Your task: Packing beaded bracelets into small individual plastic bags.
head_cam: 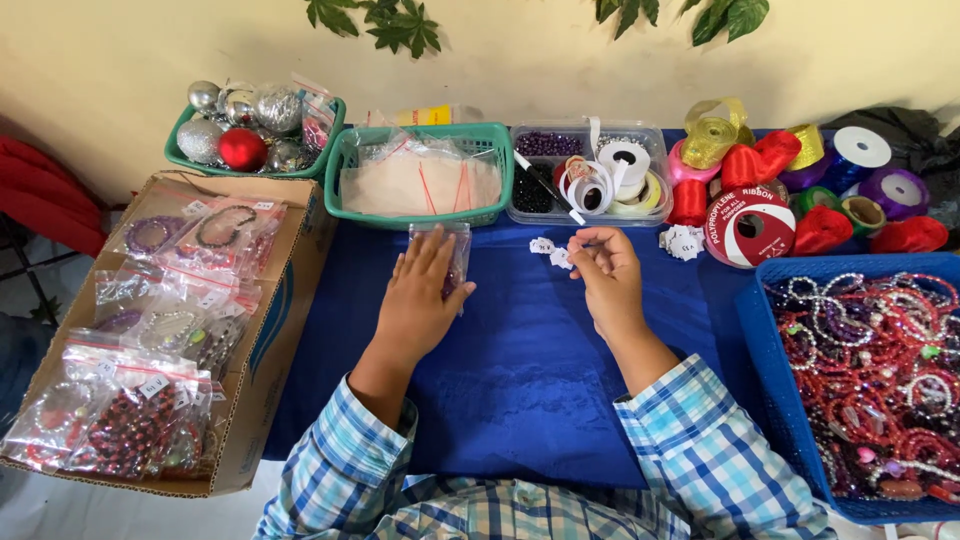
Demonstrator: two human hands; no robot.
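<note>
While the left hand (420, 295) flattens a clear bag (447, 255) on blue cloth (520, 370), the right hand (605, 270) pinches a small tag (562, 258).

A cream wall (120, 70) rises behind a table under a blue cloth (520, 380). Green leaves (385, 22) hang down the wall above the table's far edge. Left of the table stands something red (45, 195); below it, pale floor (30, 505). Soft daylight, even.
</note>
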